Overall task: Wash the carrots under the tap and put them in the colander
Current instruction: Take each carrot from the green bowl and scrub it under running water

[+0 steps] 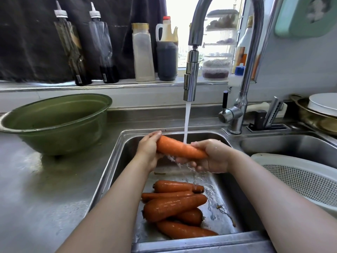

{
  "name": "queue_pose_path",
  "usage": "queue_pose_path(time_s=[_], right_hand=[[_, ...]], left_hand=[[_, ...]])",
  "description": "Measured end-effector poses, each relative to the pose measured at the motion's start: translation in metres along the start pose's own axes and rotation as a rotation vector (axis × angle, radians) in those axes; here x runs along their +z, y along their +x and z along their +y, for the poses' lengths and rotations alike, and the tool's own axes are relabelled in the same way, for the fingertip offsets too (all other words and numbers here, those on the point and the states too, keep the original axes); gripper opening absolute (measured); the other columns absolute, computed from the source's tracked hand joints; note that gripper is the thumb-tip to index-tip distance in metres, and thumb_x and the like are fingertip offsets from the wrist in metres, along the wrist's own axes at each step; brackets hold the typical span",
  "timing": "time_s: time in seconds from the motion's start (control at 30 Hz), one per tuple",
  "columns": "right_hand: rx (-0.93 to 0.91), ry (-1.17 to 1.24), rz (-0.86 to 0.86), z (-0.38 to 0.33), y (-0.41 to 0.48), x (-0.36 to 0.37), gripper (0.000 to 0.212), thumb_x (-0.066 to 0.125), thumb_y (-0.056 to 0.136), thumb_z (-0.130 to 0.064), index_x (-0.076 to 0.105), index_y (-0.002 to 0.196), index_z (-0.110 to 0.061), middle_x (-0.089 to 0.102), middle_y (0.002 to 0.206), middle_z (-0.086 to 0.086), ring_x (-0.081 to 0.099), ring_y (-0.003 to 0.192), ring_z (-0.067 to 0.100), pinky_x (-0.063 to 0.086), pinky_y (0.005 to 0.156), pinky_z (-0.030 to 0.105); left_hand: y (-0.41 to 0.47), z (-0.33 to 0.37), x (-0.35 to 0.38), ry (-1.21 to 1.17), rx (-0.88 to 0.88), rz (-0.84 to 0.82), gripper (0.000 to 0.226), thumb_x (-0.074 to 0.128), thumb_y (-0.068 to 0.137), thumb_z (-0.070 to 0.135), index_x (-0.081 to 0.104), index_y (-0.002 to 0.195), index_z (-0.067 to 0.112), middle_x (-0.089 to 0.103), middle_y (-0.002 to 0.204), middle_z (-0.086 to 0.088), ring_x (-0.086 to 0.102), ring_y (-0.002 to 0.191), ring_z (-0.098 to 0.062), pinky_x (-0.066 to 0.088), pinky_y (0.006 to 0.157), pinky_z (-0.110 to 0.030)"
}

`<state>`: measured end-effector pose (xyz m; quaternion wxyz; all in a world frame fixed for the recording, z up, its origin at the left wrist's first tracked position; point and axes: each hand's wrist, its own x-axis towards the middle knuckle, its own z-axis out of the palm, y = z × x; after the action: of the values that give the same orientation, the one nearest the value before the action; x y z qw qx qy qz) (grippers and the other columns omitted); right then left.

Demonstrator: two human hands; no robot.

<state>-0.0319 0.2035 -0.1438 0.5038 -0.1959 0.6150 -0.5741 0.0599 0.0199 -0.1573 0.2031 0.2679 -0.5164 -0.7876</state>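
In the middle of the frame, the left hand [148, 148] and right hand [212, 157] gripped one carrot [179, 147] under the tap [190, 77] water. More carrots [175, 207] lay in the sink [113, 172] below, and the white colander [299, 179] stood at the right.

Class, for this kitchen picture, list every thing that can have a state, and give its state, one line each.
Tap: running, water streaming down.
Held carrot: wet, lying crosswise under the stream.
Left hand: grips the carrot's thick end.
Right hand: grips its thin end.
Other carrots: piled wet on the sink floor.
Colander: upright, no carrot visible inside.
Green bowl: upright on the counter, looks empty.
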Motion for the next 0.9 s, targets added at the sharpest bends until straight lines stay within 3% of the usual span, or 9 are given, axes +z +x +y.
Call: queue_pose_path(time_s=[0.1,0.17,0.3,0.43,0.53,0.63,0.73,0.83,0.9], right_hand=[[-0.079,0.138,-0.047,-0.004,0.003,0.003,0.047,0.048,0.095,-0.019,0.053,0.136,0.003,0.068,0.101,0.016,0.061,0.07,0.02,0.052,0.058,0.026],[-0.138,0.217,-0.042,-0.005,0.005,0.004,0.049,0.053,0.091,-0.011,0.055,0.139,-0.001,0.067,0.114,0.019,0.069,0.079,0.024,0.059,0.062,0.028],[-0.258,0.237,0.012,-0.003,0.01,0.009,0.033,0.048,0.104,-0.002,0.059,0.135,-0.007,0.063,0.125,0.024,0.072,0.082,0.021,0.062,0.069,0.028],[-0.352,0.177,0.115,0.0,0.015,0.013,0.027,0.06,0.104,-0.019,0.068,0.13,-0.016,0.065,0.11,0.016,0.068,0.072,0.018,0.058,0.064,0.029],[-0.392,-0.079,0.361,0.0,0.015,0.021,0.035,0.066,0.1,-0.038,0.068,0.13,-0.021,0.07,0.099,0.011,0.066,0.066,0.015,0.052,0.055,0.024],[-0.462,-0.184,0.502,-0.002,0.02,0.025,0.026,0.064,0.101,-0.04,0.071,0.117,-0.02,0.077,0.102,0.011,0.074,0.083,0.023,0.06,0.066,0.032],[-0.475,-0.075,0.394,-0.005,0.02,0.024,0.019,0.061,0.104,-0.028,0.063,0.117,-0.014,0.078,0.111,0.009,0.076,0.101,0.029,0.063,0.08,0.043],[-0.47,0.076,0.247,-0.005,0.018,0.017,0.031,0.067,0.098,-0.013,0.054,0.127,-0.014,0.073,0.121,0.017,0.074,0.108,0.036,0.06,0.091,0.052],[-0.455,0.118,0.273,-0.003,0.021,0.01,0.032,0.068,0.097,-0.011,0.054,0.126,-0.015,0.069,0.126,0.02,0.071,0.111,0.039,0.058,0.095,0.057]], left_hand=[[0.011,-0.003,-0.013,0.094,-0.046,0.134,0.025,0.068,0.098,0.038,0.058,0.117,0.024,0.055,0.121,-0.011,0.058,0.111,-0.036,0.057,0.094,-0.057],[0.018,-0.005,-0.022,0.154,-0.15,0.205,0.045,0.07,0.095,0.047,0.054,0.126,0.019,0.054,0.126,-0.016,0.06,0.11,-0.041,0.058,0.091,-0.058],[0.018,-0.005,-0.029,0.211,-0.352,0.185,0.05,0.062,0.099,0.05,0.045,0.126,0.012,0.06,0.119,-0.025,0.071,0.088,-0.038,0.06,0.051,-0.037],[0.016,-0.005,-0.033,0.384,-0.411,0.056,0.052,0.055,0.101,0.051,0.053,0.122,0.004,0.069,0.093,-0.019,0.066,0.061,-0.023,0.053,0.049,-0.028],[0.014,-0.005,-0.035,0.564,-0.476,-0.045,0.056,0.052,0.097,0.056,0.06,0.114,0.003,0.067,0.082,-0.013,0.059,0.051,-0.018,0.047,0.047,-0.024],[0.012,-0.008,-0.034,0.736,-0.63,-0.192,0.053,0.045,0.093,0.06,0.063,0.1,0.01,0.07,0.08,-0.008,0.056,0.047,-0.016,0.045,0.046,-0.022],[0.007,-0.006,-0.029,0.766,-0.748,-0.353,0.056,0.04,0.094,0.063,0.063,0.095,0.012,0.069,0.078,-0.007,0.058,0.049,-0.016,0.045,0.047,-0.02],[0.002,-0.002,-0.027,0.717,-0.77,-0.489,0.068,0.032,0.095,0.071,0.063,0.093,0.01,0.067,0.077,-0.009,0.061,0.054,-0.018,0.049,0.051,-0.023],[-0.001,-0.001,-0.027,0.648,-0.753,-0.571,0.071,0.029,0.096,0.072,0.062,0.099,0.009,0.067,0.081,-0.01,0.063,0.061,-0.02,0.052,0.058,-0.026]])
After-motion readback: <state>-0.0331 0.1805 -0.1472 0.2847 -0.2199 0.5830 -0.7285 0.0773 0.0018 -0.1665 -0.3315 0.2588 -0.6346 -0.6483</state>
